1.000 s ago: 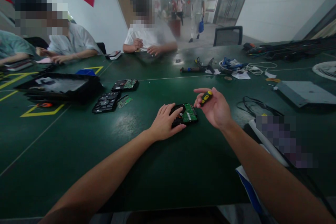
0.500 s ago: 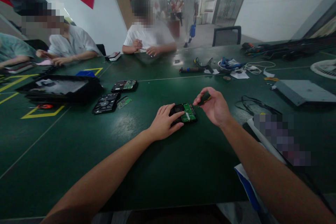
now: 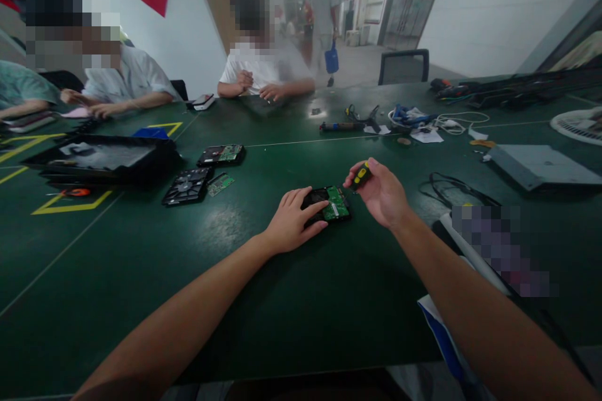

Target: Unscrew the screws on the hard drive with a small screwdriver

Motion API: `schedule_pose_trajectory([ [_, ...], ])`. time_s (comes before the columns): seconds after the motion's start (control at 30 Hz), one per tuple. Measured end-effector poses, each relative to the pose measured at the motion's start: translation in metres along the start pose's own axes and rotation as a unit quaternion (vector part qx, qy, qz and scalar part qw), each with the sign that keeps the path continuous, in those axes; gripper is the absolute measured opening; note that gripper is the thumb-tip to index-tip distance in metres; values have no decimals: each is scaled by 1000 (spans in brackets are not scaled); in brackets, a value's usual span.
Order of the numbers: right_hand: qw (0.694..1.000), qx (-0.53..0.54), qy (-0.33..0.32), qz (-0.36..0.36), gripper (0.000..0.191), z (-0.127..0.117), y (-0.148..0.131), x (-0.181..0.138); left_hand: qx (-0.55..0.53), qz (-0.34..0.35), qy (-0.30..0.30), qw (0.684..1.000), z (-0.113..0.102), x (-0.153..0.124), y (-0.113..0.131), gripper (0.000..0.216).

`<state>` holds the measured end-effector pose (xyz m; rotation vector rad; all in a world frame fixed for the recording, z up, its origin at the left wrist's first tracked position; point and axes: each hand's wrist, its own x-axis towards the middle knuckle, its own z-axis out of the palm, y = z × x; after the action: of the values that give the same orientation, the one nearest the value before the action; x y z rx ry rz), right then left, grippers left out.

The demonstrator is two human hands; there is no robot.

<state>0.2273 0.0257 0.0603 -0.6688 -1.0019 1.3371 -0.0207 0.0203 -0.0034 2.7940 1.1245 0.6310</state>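
A hard drive [image 3: 337, 208] lies on the green table with its green circuit board facing up. My left hand [image 3: 294, 219] holds it from the left, index finger across the top and thumb along the near edge. Just right of the drive, my right hand [image 3: 383, 194] is closed around the black and yellow handle of a screwdriver [image 3: 362, 175]. The screwdriver's shaft and tip are too small to make out clearly, close to the drive's right edge.
To the left lie two more hard drives [image 3: 187, 186] [image 3: 221, 154], a loose circuit board [image 3: 221, 184] and a black tray [image 3: 103, 160]. At right are a grey metal box [image 3: 545, 166] and black cables [image 3: 461, 191]. Two people [image 3: 266, 72] [image 3: 126, 78] sit across the table.
My right hand has turned the screwdriver handle, so its yellow markings now show. My left hand and the hard drive stay in place. A walking person in the background has moved slightly left.
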Motion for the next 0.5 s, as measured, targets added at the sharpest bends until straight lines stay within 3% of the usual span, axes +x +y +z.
schedule_pose_trajectory([
  [0.5, 1000, 7, -7, 1, 27, -2, -4, 0, 3, -10, -11, 1000, -1, 0, 0, 54],
])
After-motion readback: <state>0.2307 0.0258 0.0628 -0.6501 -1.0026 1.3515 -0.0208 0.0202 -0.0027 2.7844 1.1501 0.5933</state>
